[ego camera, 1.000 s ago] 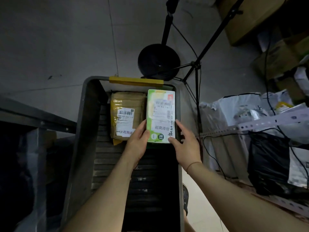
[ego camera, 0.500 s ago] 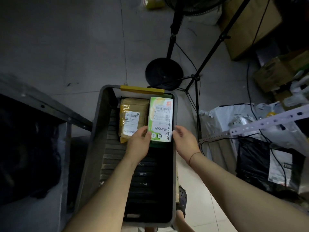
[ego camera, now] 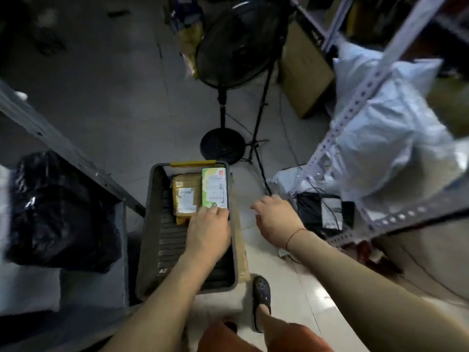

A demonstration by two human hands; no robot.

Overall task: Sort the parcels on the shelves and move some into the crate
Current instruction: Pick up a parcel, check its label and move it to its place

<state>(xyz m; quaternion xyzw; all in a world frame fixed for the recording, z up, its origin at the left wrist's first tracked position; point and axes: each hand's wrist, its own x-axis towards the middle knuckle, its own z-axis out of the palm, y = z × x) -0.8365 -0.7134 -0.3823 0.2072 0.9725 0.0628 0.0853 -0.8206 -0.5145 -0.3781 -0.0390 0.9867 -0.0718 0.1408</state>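
A dark grey crate (ego camera: 148,224) with a yellow handle stands on the floor below me. At its far end lie a brown taped parcel (ego camera: 184,196) and a green-and-white parcel (ego camera: 214,186), side by side. My left hand (ego camera: 209,229) rests inside the crate with its fingertips on the near end of the green-and-white parcel. Right of the crate, my right hand (ego camera: 276,219) hovers over the floor, fingers loosely curled, holding nothing. White bagged parcels (ego camera: 385,128) and a black parcel with a label (ego camera: 322,212) lie on the right shelf.
A metal shelf (ego camera: 355,102) of perforated bars stands to the right, another shelf with a black bag (ego camera: 58,212) to the left. A black standing fan (ego camera: 223,146) and a tripod are beyond the crate. My foot in a dark clog (ego camera: 261,298) is beside the crate.
The right hand let go of the green-and-white parcel and moved right, out of the crate. The parcel now lies flat beside the brown one. My view rose and pulled back.
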